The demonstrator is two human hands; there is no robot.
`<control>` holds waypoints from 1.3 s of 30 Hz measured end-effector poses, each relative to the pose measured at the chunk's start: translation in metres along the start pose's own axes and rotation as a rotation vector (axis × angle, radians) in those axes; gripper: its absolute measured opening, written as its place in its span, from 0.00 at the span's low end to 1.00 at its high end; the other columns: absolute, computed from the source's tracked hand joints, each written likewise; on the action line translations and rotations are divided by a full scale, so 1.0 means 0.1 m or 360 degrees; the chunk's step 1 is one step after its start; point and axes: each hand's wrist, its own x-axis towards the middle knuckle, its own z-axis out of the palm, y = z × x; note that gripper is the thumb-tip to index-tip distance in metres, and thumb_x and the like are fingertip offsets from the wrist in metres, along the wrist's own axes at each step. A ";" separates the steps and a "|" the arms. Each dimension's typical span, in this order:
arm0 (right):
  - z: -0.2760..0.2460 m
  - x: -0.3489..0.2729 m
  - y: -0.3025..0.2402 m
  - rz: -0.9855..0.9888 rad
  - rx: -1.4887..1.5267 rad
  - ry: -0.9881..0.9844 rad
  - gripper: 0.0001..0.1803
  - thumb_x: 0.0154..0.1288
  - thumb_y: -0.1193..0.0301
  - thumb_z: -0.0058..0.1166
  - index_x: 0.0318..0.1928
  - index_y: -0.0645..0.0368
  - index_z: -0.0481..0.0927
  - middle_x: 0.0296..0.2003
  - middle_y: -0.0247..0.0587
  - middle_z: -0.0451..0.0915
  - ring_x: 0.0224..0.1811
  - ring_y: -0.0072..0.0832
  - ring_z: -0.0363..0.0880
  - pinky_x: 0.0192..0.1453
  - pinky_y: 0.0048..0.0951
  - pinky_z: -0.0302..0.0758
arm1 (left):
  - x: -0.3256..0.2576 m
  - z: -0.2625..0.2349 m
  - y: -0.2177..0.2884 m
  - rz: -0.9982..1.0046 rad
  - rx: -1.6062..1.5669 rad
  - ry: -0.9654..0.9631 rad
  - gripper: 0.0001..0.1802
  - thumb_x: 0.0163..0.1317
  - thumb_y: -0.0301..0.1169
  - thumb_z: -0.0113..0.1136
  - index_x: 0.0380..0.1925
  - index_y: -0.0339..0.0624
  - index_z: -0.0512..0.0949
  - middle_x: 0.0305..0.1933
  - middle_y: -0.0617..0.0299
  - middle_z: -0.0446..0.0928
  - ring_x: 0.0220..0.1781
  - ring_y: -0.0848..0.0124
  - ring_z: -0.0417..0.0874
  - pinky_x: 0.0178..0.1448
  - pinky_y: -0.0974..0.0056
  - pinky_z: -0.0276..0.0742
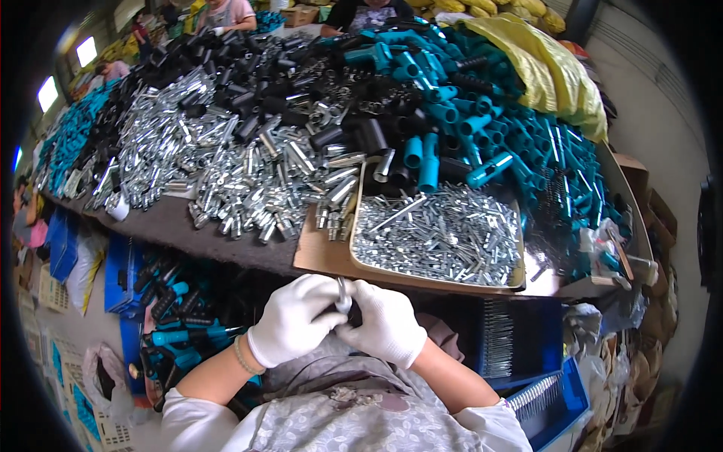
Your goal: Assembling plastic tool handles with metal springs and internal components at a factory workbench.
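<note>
Clamped small silvery metal piece (343,296) between left hand (294,318) and right hand (385,321), likely for steadiness | had tray (422,278) just beyond grip, presumably for short reaches | had teal tubular parts (429,167) farther out, behind it.

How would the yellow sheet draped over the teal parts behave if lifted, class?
The yellow sheet would probably flop, since it lies in loose folds. It looks thin, so likely light for its size. Its sheen hints it may feel slippery.
</note>
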 end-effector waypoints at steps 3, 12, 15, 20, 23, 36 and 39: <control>-0.11 -0.07 0.02 0.0116 0.0020 0.0026 0.18 0.52 0.63 0.66 0.40 0.58 0.77 0.28 0.48 0.82 0.32 0.46 0.84 0.36 0.41 0.81 | 0.03 0.03 0.02 0.0067 -0.0005 -0.0165 0.29 0.52 0.30 0.72 0.56 0.40 0.78 0.50 0.54 0.78 0.47 0.54 0.83 0.47 0.58 0.82; -0.69 0.03 -0.10 0.0086 0.0421 0.0034 0.13 0.56 0.71 0.67 0.41 0.62 0.84 0.33 0.47 0.83 0.35 0.36 0.85 0.43 0.32 0.80 | -0.11 0.26 0.09 -0.0149 -0.0124 0.0068 0.48 0.43 0.25 0.79 0.68 0.36 0.67 0.39 0.51 0.82 0.36 0.57 0.85 0.42 0.61 0.81; -0.99 0.18 0.31 -0.0125 -0.0338 0.0645 0.07 0.56 0.76 0.64 0.37 0.60 0.84 0.34 0.47 0.83 0.37 0.44 0.82 0.44 0.37 0.79 | -0.22 0.27 0.04 -0.0285 -0.0243 0.0088 0.49 0.42 0.23 0.79 0.67 0.36 0.67 0.36 0.54 0.82 0.32 0.63 0.82 0.39 0.63 0.79; -1.71 0.51 0.94 0.0603 -0.1375 0.0753 0.13 0.64 0.59 0.60 0.32 0.55 0.87 0.30 0.46 0.82 0.36 0.45 0.83 0.41 0.42 0.77 | -0.19 0.27 0.11 -0.0090 -0.0063 0.0167 0.45 0.42 0.23 0.78 0.65 0.40 0.71 0.33 0.58 0.81 0.30 0.65 0.80 0.38 0.64 0.79; -1.90 0.74 1.09 0.0979 -0.1312 0.0464 0.22 0.63 0.51 0.59 0.33 0.58 0.88 0.29 0.50 0.84 0.35 0.47 0.84 0.42 0.43 0.78 | -0.21 0.29 0.17 -0.0129 -0.0073 0.0176 0.44 0.42 0.22 0.77 0.64 0.39 0.72 0.33 0.58 0.81 0.30 0.65 0.81 0.38 0.63 0.80; -1.82 0.38 1.01 0.0363 0.0555 0.1071 0.08 0.59 0.73 0.65 0.37 0.65 0.85 0.30 0.31 0.82 0.30 0.15 0.75 0.37 0.19 0.71 | -0.22 0.27 0.12 -0.0564 -0.0657 0.0640 0.35 0.65 0.33 0.65 0.69 0.33 0.63 0.42 0.58 0.81 0.35 0.74 0.81 0.40 0.71 0.78; -1.43 0.04 0.68 0.0381 0.1153 0.0923 0.05 0.60 0.76 0.62 0.32 0.64 0.80 0.31 0.38 0.83 0.29 0.18 0.76 0.36 0.19 0.73 | -0.19 0.26 0.15 -0.0663 -0.1011 0.0885 0.33 0.69 0.32 0.60 0.70 0.32 0.60 0.45 0.54 0.79 0.36 0.74 0.81 0.33 0.74 0.76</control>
